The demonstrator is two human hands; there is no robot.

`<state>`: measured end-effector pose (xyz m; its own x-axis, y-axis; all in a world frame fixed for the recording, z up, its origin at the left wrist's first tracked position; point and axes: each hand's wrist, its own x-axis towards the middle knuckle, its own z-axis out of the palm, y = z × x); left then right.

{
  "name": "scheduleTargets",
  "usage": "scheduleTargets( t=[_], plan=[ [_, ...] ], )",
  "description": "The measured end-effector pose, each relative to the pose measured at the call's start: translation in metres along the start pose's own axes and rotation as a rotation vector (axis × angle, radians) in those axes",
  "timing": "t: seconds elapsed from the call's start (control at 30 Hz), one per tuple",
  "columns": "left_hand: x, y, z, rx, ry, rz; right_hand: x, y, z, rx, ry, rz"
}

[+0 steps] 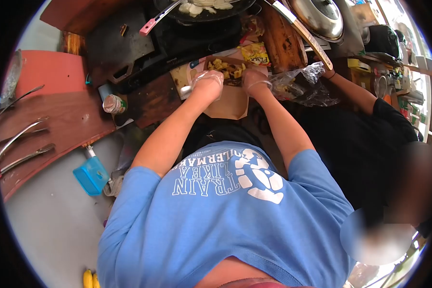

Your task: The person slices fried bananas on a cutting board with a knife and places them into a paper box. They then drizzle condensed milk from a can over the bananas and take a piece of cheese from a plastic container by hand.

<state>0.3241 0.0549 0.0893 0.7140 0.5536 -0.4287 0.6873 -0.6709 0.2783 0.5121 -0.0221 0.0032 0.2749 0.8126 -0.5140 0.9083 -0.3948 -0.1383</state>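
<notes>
A brown cardboard box (228,106) with its lid flap towards me holds chunks of yellowish-brown food (228,68). My left hand (209,82), in a clear plastic glove, is closed on the box's left side. On the opposite side my right hand (255,81), also in a clear glove, grips the box's edge. A white utensil handle (186,90) shows beside my left wrist. Just behind the box lies a yellow packet (255,53).
A pan (204,10) with pale food sits on the stove ahead. A crumpled clear bag (307,86) lies to the right, near a co-worker's arm (353,91). A jar (114,103) stands left; tongs (26,158) lie farther left. A metal lid (319,17) is back right.
</notes>
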Motion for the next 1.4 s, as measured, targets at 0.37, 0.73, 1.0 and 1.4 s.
scheduleTargets(
  t=[0.37,0.73,1.0,1.4],
  plan=[
    [-0.031,-0.018,0.017,-0.359,0.075,-0.304,-0.011,0.002,-0.027,-0.031,0.072,-0.178],
    [0.033,0.002,0.119,-1.189,0.394,-0.088,-0.018,-0.026,-0.069,0.061,-0.029,-0.121],
    [-0.04,-0.023,0.069,-0.863,0.767,-0.049,-0.056,-0.088,-0.1,0.163,0.02,-0.223],
    [-0.067,-0.121,0.1,-0.698,0.978,-0.348,0.002,-0.166,0.023,0.693,0.341,-0.468]
  ],
)
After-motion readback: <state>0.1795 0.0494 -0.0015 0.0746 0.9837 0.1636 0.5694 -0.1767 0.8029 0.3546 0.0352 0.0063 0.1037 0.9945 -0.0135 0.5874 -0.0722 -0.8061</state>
